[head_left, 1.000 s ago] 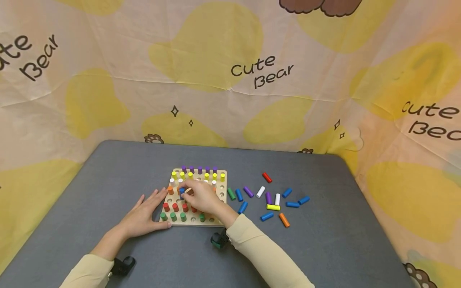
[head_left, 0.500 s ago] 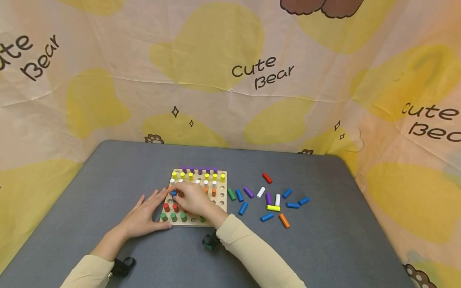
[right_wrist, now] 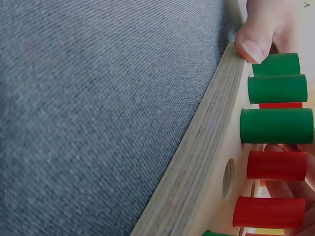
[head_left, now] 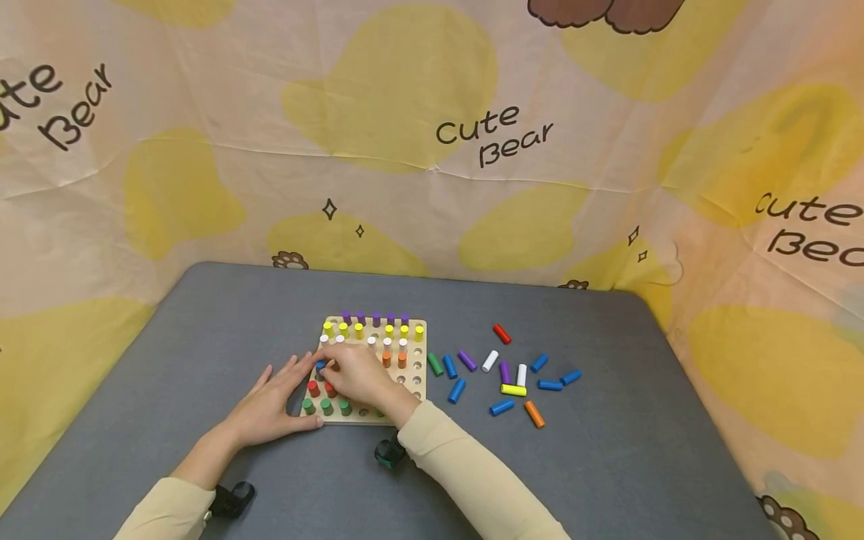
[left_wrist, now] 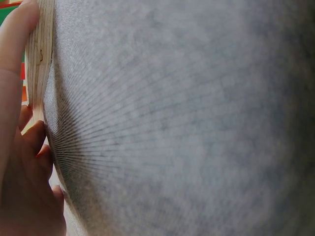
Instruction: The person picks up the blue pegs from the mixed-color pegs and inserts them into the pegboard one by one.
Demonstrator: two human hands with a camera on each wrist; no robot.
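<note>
A wooden pegboard lies on the table, with rows of purple, yellow, white, orange, red and green pegs standing in its holes. My right hand is over its left half, thumb and fingertips pinching a blue peg at the left end, between the orange and red rows. The hand covers the middle pegs. My left hand rests against the board's left side, fingers extended, thumb at the near corner. In the right wrist view, green pegs and red pegs stand near the board's edge, with an uncovered hole beside them.
Right of the board, loose pegs lie scattered: several blue pegs, a yellow peg, an orange peg, a red peg, a green peg, and some white and purple ones. A printed cloth hangs behind the grey table.
My right hand has moved left across the board with the blue peg, from beside the second column to the left end. My left hand has stayed put.
</note>
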